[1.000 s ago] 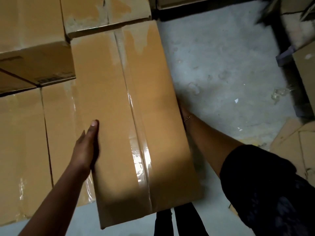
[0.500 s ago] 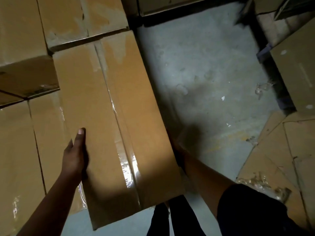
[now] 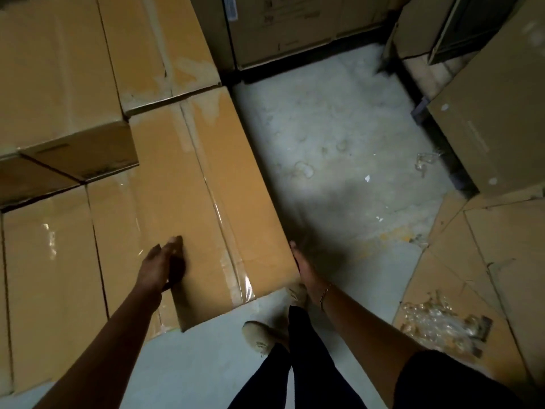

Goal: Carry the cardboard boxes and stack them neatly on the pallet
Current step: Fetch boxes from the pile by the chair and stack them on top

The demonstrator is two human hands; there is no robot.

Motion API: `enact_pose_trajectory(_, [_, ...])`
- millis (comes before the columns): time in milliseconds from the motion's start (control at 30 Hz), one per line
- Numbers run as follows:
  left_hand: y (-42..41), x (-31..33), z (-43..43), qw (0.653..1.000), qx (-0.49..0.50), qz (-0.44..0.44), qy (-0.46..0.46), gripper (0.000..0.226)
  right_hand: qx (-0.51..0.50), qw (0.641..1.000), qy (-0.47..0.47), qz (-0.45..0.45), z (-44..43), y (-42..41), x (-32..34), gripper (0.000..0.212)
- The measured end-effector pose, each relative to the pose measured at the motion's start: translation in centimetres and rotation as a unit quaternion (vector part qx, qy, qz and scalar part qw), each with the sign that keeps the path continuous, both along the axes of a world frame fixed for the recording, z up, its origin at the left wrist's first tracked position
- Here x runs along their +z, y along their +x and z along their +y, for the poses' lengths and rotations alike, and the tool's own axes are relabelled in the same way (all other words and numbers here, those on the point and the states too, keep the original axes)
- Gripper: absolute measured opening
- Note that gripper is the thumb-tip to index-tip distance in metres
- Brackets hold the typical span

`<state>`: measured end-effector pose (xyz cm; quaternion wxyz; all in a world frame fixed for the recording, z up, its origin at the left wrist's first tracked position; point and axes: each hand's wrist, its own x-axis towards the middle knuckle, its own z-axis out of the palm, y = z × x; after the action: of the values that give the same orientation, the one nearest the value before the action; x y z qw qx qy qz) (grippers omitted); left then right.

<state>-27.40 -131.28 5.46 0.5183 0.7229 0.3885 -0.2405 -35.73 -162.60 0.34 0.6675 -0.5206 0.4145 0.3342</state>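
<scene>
A long taped cardboard box (image 3: 206, 202) lies at the right edge of a stack of similar boxes (image 3: 53, 261), its near end jutting past the box under it. My left hand (image 3: 163, 265) rests on the box's top near its left edge, with the fingers fairly straight. Against the box's right side, by the near corner, my right hand (image 3: 305, 268) lies flat; a thin bracelet is on that wrist. Another box (image 3: 59, 84) sits one layer higher at the back left. No pallet shows under the stack.
Bare concrete floor (image 3: 339, 143) runs along the right of the stack. More boxes stand at the back (image 3: 283, 25) and at the right (image 3: 495, 113). Flattened cardboard (image 3: 486, 261) with crumpled plastic wrap (image 3: 436, 320) lies at the lower right. My feet are near the box's end.
The box has gone down and away from me onto the stack. My right hand has come out from under the box to its right side. The view has pulled back.
</scene>
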Motion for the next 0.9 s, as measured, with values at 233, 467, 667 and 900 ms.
enact_pose_trajectory(233, [-8.0, 5.3, -1.8, 0.999, -0.010, 0.002, -0.035, 0.059, 0.065, 0.995, -0.037, -0.068, -0.4, -1.0, 8.9, 0.093])
enact_pose_trajectory(467, [-14.5, 9.7, -2.4, 0.998, 0.026, -0.027, -0.047, 0.070, 0.230, 0.964, -0.080, -0.105, -0.9, -0.9, 13.0, 0.052])
enact_pose_trajectory(667, [-20.7, 11.8, -3.4, 0.992, 0.095, -0.087, -0.013, 0.071, 0.402, 0.888, -0.119, -0.188, -0.6, -1.2, 15.2, 0.048])
enact_pose_trajectory(900, [-32.6, 12.6, -6.1, 0.968, 0.230, -0.095, 0.025, 0.068, 0.543, 0.792, -0.121, -0.253, 1.4, -3.2, 17.5, 0.051])
